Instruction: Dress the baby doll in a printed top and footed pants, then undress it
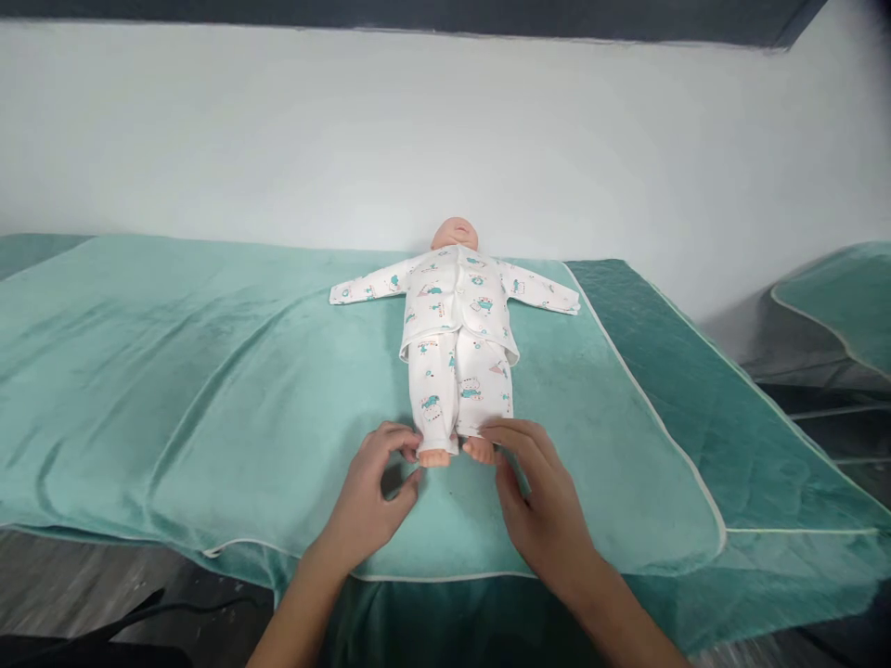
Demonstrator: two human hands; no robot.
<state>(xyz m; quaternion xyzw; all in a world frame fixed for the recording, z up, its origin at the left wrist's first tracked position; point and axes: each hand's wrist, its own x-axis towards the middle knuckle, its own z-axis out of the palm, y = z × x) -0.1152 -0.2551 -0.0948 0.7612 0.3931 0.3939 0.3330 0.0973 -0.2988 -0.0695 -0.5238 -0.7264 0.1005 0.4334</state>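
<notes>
A baby doll [456, 234] lies on its back with both arms spread. It wears a white printed jacket [458, 292], its sleeves reaching past where hands would show, and matching white trousers [435, 380]. The doll's feet [435, 458] stick out of the trouser cuffs. My left hand [372, 496] is curved beside the foot on the left, thumb and fingers apart, fingertips at that cuff. On the other side, my right hand [543, 492] has its fingertips against the other cuff, with its thumb apart near the foot.
A light green blanket [243, 390] with wrinkles on the left lies under the doll, over a darker green cover [752, 464]. A white wall [445, 139] stands behind. Another green padded surface [849, 297] is at the right. Cables [181, 608] show at lower left.
</notes>
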